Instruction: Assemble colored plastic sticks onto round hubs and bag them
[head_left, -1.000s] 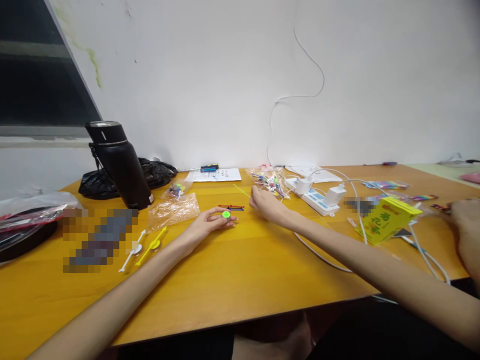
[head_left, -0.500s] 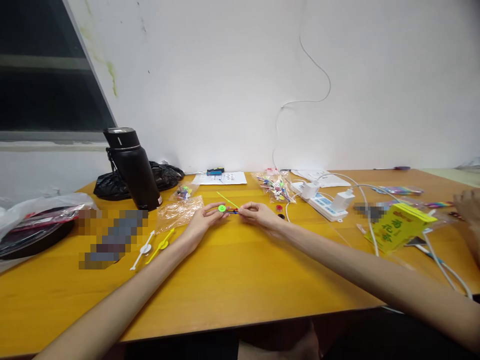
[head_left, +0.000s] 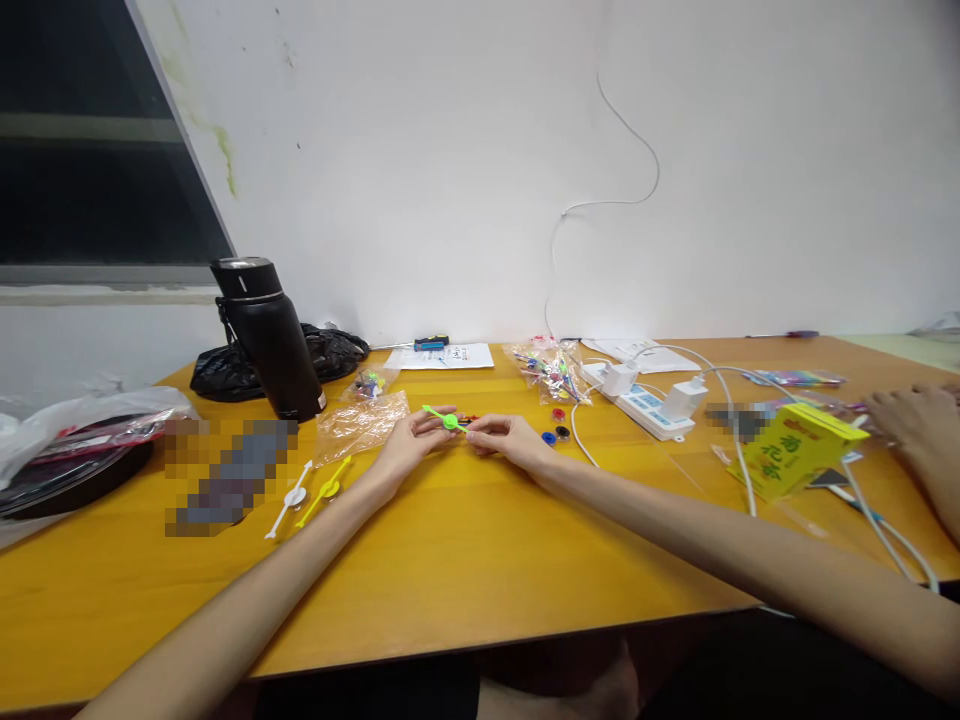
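A bright green spinner arrow (head_left: pixel 451 421) with a round middle lies across the fingertips of my left hand (head_left: pixel 414 446), whose fingers are closed around its round part. My right hand (head_left: pixel 508 440) pinches the arrow's right end. The green disc is hard to make out under the arrow. Behind the fingertips, small red and blue arrow pieces (head_left: pixel 470 419) show in part. To the right of my right hand lie a blue disc (head_left: pixel 549 438), a black disc (head_left: pixel 562 433) and a red disc (head_left: pixel 558 413). A white spinner (head_left: pixel 295 496) and a yellow spinner (head_left: pixel 328 488) rest beside my left forearm.
A black bottle (head_left: pixel 271 345) stands at the back left. Clear wrapping (head_left: pixel 361 428) lies near my left hand, with a bag of colourful parts (head_left: pixel 551 370) behind. A power strip (head_left: pixel 645 410), cables and a yellow box (head_left: pixel 799 455) are on the right, near another person's hand (head_left: pixel 919 435).
The green arrow has come down over the green disc in my left hand. My right hand shifted slightly left, and the blue disc now shows. The other person's hand moved left.
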